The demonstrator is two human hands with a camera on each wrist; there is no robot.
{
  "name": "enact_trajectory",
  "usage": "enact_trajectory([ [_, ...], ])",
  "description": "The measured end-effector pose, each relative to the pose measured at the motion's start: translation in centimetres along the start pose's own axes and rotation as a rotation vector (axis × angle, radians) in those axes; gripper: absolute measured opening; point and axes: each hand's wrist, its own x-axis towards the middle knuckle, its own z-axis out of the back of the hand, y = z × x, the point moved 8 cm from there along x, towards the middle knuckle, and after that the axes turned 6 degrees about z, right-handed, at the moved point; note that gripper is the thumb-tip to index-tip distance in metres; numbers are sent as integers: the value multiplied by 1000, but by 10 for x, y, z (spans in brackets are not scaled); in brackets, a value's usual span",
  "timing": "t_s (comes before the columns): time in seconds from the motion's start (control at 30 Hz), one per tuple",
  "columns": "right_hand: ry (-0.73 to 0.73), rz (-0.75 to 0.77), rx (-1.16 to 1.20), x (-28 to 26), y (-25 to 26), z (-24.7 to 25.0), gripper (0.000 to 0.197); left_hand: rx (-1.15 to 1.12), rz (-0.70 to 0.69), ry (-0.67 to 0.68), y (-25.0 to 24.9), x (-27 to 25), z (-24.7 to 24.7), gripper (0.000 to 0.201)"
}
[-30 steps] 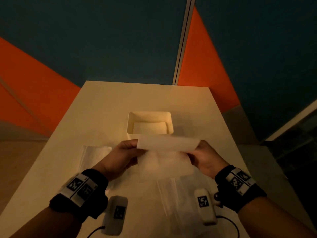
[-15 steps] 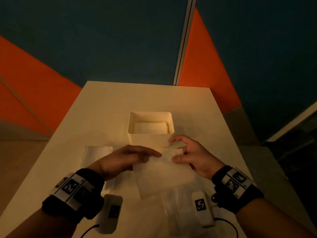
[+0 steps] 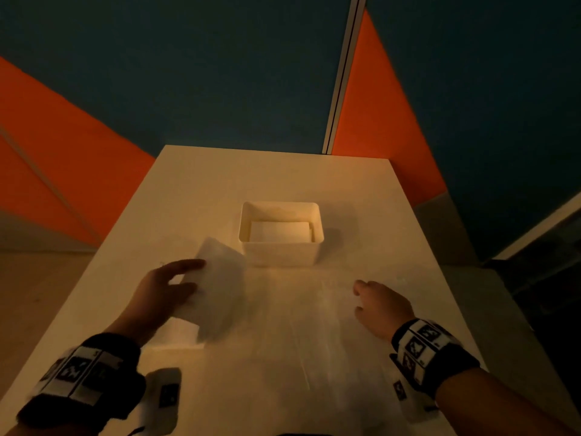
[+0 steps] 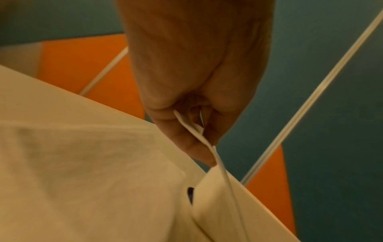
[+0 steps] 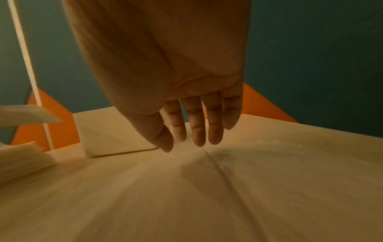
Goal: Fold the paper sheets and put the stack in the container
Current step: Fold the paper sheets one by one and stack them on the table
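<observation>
My left hand (image 3: 188, 278) pinches a folded white paper sheet (image 3: 221, 287) by its left edge and holds it tilted above the table, just left of the container. In the left wrist view, thumb and fingers (image 4: 192, 147) clamp the sheet's thin edge (image 4: 219, 163). The white rectangular container (image 3: 317, 243) stands mid-table with a folded paper stack (image 3: 278, 231) inside. My right hand (image 3: 361, 298) hovers to the right, fingers straight (image 5: 196, 134), holding nothing, above flat sheets (image 3: 314, 328) lying on the table.
Another folded paper (image 3: 176, 336) lies on the table under my left forearm. The white table (image 3: 220, 184) is narrow, and its far edge meets a teal and orange wall. The right wrist view shows the container (image 5: 111, 132) just beyond my fingertips.
Both hands were pressing the fold on the sheet. My left hand has since lifted the folded sheet and swung it left, while my right hand let go and moved right.
</observation>
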Motion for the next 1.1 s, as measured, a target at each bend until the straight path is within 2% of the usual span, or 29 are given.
enact_trajectory([
  [0.1, -10, -47, -37, 0, -17, -9, 37, 37, 35, -124, 18, -1, 27, 37],
  [0.3, -30, -94, -30, -3, -30, -8, 30, 71, 36, -214, 38, -3, 44, 42],
  [0.4, -20, -116, -8, -2, -34, -8, 29, 165, 33, -246, 45, 1, 46, 39],
  [0.67, 25, -147, 44, 6, -48, -4, 30, 544, -137, -318, 47, 10, 42, 43],
  [0.73, 55, -133, 34, 8, -50, -4, 35, 592, -153, -327, 48, 12, 43, 42],
  [0.93, 179, -27, -135, 17, -38, -7, 70, 738, -159, -340, 63, 24, 46, 45],
  [1.1, 213, 12, -227, 24, -29, -7, 77, 749, -161, -332, 66, 24, 45, 43],
])
